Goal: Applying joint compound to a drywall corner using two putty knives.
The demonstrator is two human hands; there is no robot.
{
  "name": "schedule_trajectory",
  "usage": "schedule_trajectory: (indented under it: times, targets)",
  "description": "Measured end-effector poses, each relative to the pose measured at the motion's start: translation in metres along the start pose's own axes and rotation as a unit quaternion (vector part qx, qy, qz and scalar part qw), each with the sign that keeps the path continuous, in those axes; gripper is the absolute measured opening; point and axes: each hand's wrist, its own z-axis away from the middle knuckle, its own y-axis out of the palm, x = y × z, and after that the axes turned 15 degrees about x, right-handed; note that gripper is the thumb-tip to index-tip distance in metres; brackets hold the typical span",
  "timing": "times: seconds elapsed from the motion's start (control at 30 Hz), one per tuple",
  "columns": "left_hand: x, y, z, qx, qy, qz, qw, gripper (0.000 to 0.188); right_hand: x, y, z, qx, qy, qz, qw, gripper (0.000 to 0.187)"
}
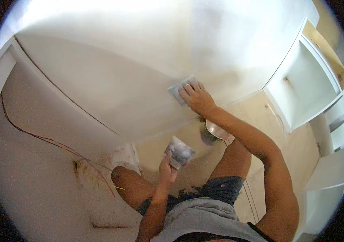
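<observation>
My right hand (198,99) is stretched forward and closed on a flat, greyish-green putty scraper (175,92). The scraper's face lies against a large white panel (139,76), near the panel's lower edge. Lower down, in front of my lap, my left hand (168,169) grips a second putty scraper (180,150) by its near end. Whitish and grey smears cover that blade, which is held away from the panel. Just beneath my right forearm stands a bucket (208,135) with a pale inside; the forearm partly hides it.
Red, black and yellow wires (51,139) hang along the grey wall at left and end near my knee. White open cabinet boxes (309,80) stand at right. A pale tan floor (268,117) runs between the panel and my legs.
</observation>
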Motion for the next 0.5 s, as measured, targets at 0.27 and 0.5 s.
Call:
schedule_trajectory:
  times: [0.27, 0.5]
  targets:
    - [-0.059, 0.068, 0.001, 0.12, 0.109, 0.217, 0.963, 0.033, 0.108, -0.106, 0.064, 0.092, -0.125, -0.603, 0.782, 0.07]
    - [-0.072, 0.08, 0.069, -0.072, 0.102, -0.128, 0.984, 0.046, 0.013, -0.145, -0.006, 0.097, -0.077, -0.264, 0.956, 0.044]
